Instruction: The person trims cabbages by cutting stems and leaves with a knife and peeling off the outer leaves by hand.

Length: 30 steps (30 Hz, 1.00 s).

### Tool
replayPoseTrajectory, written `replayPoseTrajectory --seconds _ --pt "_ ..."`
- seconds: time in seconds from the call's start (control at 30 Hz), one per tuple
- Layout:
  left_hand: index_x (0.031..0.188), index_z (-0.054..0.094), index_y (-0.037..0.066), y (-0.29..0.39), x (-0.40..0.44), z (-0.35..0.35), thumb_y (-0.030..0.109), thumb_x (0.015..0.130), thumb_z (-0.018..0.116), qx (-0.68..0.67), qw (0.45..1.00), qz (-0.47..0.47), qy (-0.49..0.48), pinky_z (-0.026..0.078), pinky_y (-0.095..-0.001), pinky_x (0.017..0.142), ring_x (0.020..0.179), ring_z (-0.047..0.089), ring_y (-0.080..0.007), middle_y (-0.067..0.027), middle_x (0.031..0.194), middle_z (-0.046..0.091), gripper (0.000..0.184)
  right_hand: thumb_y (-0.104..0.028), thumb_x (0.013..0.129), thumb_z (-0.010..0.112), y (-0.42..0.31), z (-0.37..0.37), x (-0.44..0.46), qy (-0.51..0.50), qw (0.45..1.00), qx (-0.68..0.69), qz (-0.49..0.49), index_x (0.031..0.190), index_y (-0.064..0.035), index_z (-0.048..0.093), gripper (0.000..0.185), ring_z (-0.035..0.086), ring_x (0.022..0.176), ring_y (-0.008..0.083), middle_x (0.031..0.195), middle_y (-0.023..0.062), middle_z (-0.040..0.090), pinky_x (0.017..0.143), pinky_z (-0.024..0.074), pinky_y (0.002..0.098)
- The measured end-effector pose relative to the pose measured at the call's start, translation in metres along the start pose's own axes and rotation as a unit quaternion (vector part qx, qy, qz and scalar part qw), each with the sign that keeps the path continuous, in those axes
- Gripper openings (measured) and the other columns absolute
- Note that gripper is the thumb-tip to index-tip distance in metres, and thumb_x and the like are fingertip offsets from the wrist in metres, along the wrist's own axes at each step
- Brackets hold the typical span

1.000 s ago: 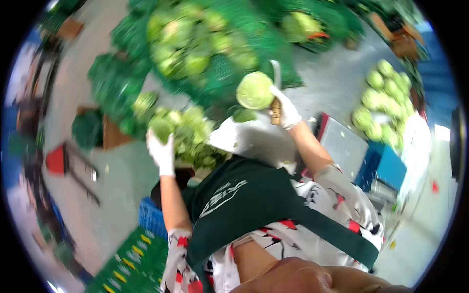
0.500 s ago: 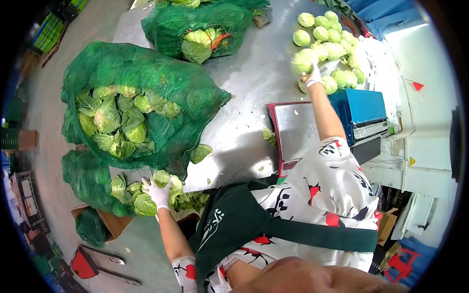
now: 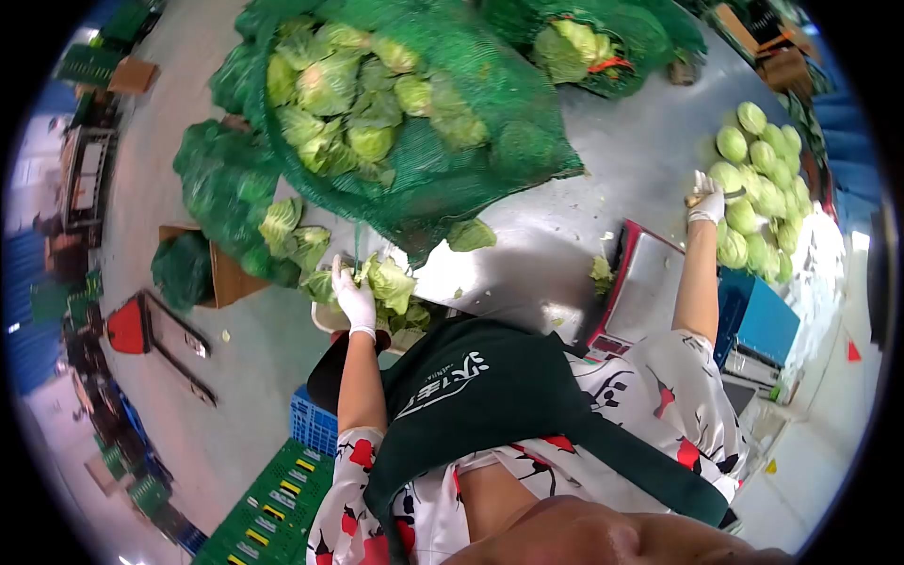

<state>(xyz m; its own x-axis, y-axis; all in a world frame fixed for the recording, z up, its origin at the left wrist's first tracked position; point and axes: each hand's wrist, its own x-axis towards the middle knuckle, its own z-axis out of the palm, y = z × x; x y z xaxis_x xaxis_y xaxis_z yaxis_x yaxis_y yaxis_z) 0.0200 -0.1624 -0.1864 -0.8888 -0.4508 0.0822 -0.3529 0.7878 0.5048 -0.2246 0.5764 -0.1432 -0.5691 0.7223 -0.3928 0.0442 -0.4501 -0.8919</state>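
My left hand (image 3: pixel 354 299), in a white glove, is at the loose cabbage leaves (image 3: pixel 388 284) over a container at the table's near edge; its fingers are partly bent, and what they hold is unclear. At the right, my gloved right hand (image 3: pixel 705 200) is closed on a knife (image 3: pixel 695 201) with a brown handle. It is beside a pile of trimmed pale green cabbages (image 3: pixel 770 196). Above my left hand lies a large green net bag (image 3: pixel 452 160), open over several leafy cabbages (image 3: pixel 330 85).
A red-edged scale (image 3: pixel 645 292) and a blue machine (image 3: pixel 758 315) stand at the right. Another net bag (image 3: pixel 650 47) lies at the back. Left are filled net bags (image 3: pixel 221 184), a cardboard box (image 3: pixel 235 282) and a red-topped cart (image 3: pixel 130 325). A blue crate (image 3: pixel 314 424) is below.
The view has turned, shifting the table. Since the earliest frame, my right hand has moved right to the pile, and the cabbage it carried has left it. My left hand remains by the leaves.
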Motion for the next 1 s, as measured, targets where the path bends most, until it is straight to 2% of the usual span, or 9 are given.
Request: replayPoseTrajectory --seconds 0.07,0.3,0.4,0.47,0.53,0.63,0.7,0.87,1.0 --pt "0.104 0.057 -0.004 -0.015 -0.014 -0.004 -0.003 0.077 0.07 -0.028 0.999 -0.036 0.022 0.043 -0.0409 0.105 0.128 0.049 -0.0403 -0.0205 0.146 0.045 0.03 -0.023 0.1 0.049 0.016 0.046 -0.065 -0.061 0.996 -0.06 -0.028 0.124 -0.0005 0.055 0.033 0.07 0.103 0.0255 0.122 0.0126 0.067 0.065 0.0446 0.0313" --pt "0.122 0.057 0.002 -0.081 -0.058 -0.021 0.006 0.075 0.073 0.052 0.961 -0.262 0.072 0.041 -0.0437 0.108 0.131 0.044 -0.0426 -0.0279 0.143 0.041 0.049 -0.025 0.1 0.06 0.045 0.139 -0.224 -0.248 0.929 -0.225 -0.156 0.122 -0.0028 0.063 0.031 0.069 0.076 0.0115 0.108 0.0095 0.072 0.049 0.0476 0.0213" --pt "0.136 0.051 0.002 -0.055 -0.012 -0.046 0.004 0.081 0.069 0.036 0.988 -0.12 0.087 0.042 -0.0418 0.108 0.128 0.05 -0.0397 -0.0227 0.138 0.049 0.058 -0.021 0.1 0.061 0.074 0.148 -0.276 -0.355 0.899 -0.23 -0.112 0.12 -0.0033 0.063 0.027 0.059 0.059 0.0065 0.1 0.0072 0.072 0.045 0.0415 0.0191" --pt "0.135 0.053 0.001 -0.024 0.033 -0.041 0.004 0.09 0.064 -0.114 0.989 -0.023 0.091 0.051 -0.0326 0.095 0.111 0.064 -0.0259 -0.0185 0.13 0.057 0.047 -0.021 0.1 0.061 0.09 0.154 -0.322 -0.416 0.873 -0.245 -0.071 0.12 -0.0034 0.064 0.027 0.056 0.057 0.0036 0.098 0.005 0.073 0.046 0.0411 0.0191" --pt "0.131 0.057 0.0 0.048 0.082 -0.05 0.005 0.09 0.063 -0.177 0.983 -0.031 0.029 0.052 -0.031 0.093 0.105 0.067 -0.0205 -0.015 0.121 0.065 0.041 -0.02 0.099 0.062 0.111 0.154 -0.352 -0.465 0.836 -0.289 -0.035 0.12 -0.003 0.064 0.027 0.056 0.059 0.0021 0.098 0.0035 0.073 0.049 0.0427 0.0192" --pt "0.133 0.052 -0.008 0.101 0.152 -0.023 0.019 0.092 0.068 -0.548 0.788 -0.229 -0.16 0.055 -0.0317 0.089 0.106 0.066 -0.0246 -0.02 0.124 0.063 0.051 -0.015 0.099 0.061 0.136 0.148 -0.379 -0.523 0.79 -0.319 -0.023 0.121 -0.0034 0.063 0.025 0.056 0.061 0.0023 0.103 0.0041 0.073 0.051 0.0427 0.0182" --pt "0.144 0.035 -0.008 0.113 0.187 0.009 0.031 0.092 0.07 -0.643 0.647 -0.347 -0.218 0.054 -0.0414 0.093 0.122 0.054 -0.041 -0.0299 0.148 0.037 0.074 -0.011 0.098 0.062 0.134 0.145 -0.392 -0.537 0.784 -0.309 -0.035 0.122 -0.0022 0.062 0.026 0.056 0.063 0.0022 0.098 0.0049 0.073 0.054 0.0443 0.0182" --pt "0.153 0.029 0.015 0.145 0.241 0.048 0.044 0.089 0.071 -0.654 0.569 -0.471 -0.162 0.036 -0.0596 0.109 0.139 0.033 -0.0422 -0.0211 0.155 0.031 0.082 -0.012 0.099 0.061 0.13 0.132 -0.382 -0.489 0.806 -0.332 0.016 0.121 -0.0016 0.062 0.025 0.056 0.06 0.0036 0.098 0.005 0.072 0.05 0.0435 0.0188" --pt "0.15 0.034 0.023 0.155 0.261 0.043 0.055 0.087 0.069 -0.688 0.513 -0.49 -0.154 0.031 -0.0633 0.11 0.139 0.036 -0.0348 -0.0092 0.153 0.038 0.079 -0.016 0.101 0.057 0.128 0.127 -0.369 -0.457 0.818 -0.347 0.036 0.123 -0.0003 0.06 0.027 0.059 0.06 0.0062 0.099 0.0065 0.07 0.048 0.0444 0.0193"
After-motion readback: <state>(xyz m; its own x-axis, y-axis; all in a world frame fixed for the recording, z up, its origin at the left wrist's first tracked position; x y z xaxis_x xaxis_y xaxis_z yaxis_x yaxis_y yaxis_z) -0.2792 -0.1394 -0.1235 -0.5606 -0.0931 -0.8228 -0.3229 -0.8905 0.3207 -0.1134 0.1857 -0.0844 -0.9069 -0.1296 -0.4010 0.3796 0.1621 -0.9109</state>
